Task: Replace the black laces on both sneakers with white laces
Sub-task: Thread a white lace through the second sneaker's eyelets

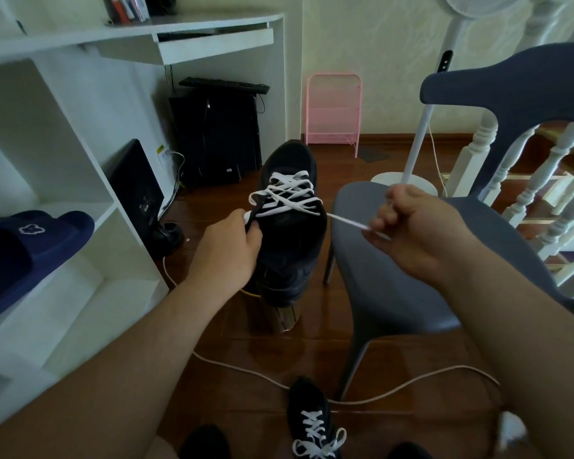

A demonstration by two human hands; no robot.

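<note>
Left hand point(227, 246) gripping black sneaker point(287, 223), right hand point(415, 223) pinching flat white lace point(348, 222)

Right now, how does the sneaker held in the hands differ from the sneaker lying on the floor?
The held sneaker is up in the air, gripped by the left hand; the floor sneaker lies on the wood untouched. The held sneaker's white lace is being pulled sideways by the right hand; the floor sneaker's lace ends lie loose. Both are dark with white laces.
</note>
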